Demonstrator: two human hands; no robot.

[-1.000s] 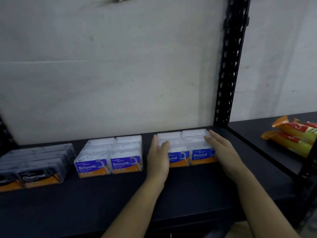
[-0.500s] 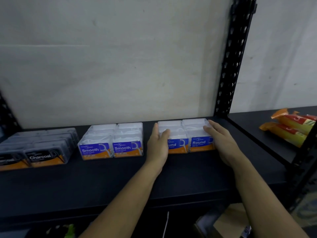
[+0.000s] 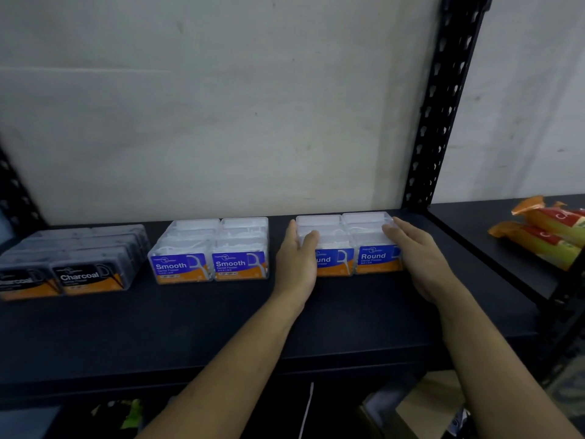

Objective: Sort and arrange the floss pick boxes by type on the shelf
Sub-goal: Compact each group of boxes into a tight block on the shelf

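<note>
Now left hand (image 3: 296,261), right hand (image 3: 418,258) press straight-fingered on clear plastic "Round" boxes (image 3: 368,231); "Smooth" boxes (image 3: 209,245), grey "Charcoal" boxes (image 3: 79,251) leftward.

Clear Round boxes (image 3: 348,245), blue-and-orange labels facing front, stand in a tight two-wide block between the left hand (image 3: 296,258) and right hand (image 3: 418,258), touching both. Clear Smooth boxes (image 3: 210,251) form a like block just left of the left hand. Dark Charcoal boxes (image 3: 72,261) sit farther left.
</note>
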